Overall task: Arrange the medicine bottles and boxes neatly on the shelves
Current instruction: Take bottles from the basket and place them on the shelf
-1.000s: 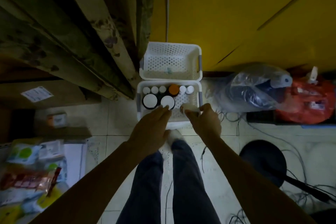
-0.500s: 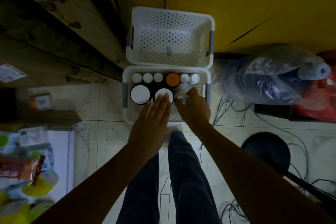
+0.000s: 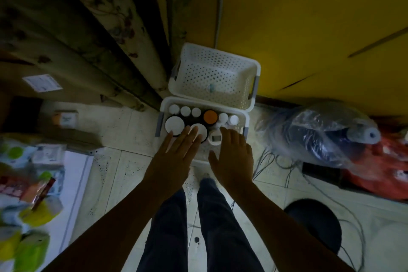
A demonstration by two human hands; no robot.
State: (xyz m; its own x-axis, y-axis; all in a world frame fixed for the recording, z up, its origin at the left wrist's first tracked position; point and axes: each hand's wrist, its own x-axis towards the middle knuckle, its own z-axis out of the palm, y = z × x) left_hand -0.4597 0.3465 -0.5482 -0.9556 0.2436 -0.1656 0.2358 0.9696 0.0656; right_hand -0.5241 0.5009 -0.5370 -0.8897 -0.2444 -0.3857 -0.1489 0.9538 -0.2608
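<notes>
— Where are our hands now?

— Both are over the near half of the lower basket (image 3: 161,108), which sits on the tiled floor (image 3: 132,130). Our left hand (image 3: 174,159) is flat and holds nothing, its fingers (image 3: 183,139) spread wide. Their tips lie over a wide white lid (image 3: 202,128) in the basket's near row.

— Are they touching it?

— In this dim light we can't tell. Half a second ago those fingers were close together over the same lid. Now they have fanned out.

— And the right?

— Our right hand (image 3: 235,159) is also slack and empty, with the fingers straight. Half a second ago it was curled down onto a small white container (image 3: 215,138). It has since let go and drawn back toward the basket's near rim. The container now stands free in the basket, just right of the wide white lid and just beside our right forefinger.

— What else is in that basket?

— A second wide white lid (image 3: 174,125) is at its left end. Along its far side runs a row of small white caps (image 3: 185,111), with an orange-capped bottle (image 3: 210,116) among them.

— And around it?

— An upper basket (image 3: 257,70), white and perforated, meets the lower basket's far rim and has one small pale thing (image 3: 211,88) inside. A clear plastic-wrapped bundle (image 3: 320,134) lies near the lower basket's right side. A small box (image 3: 66,118) stands well apart to its left.
</notes>
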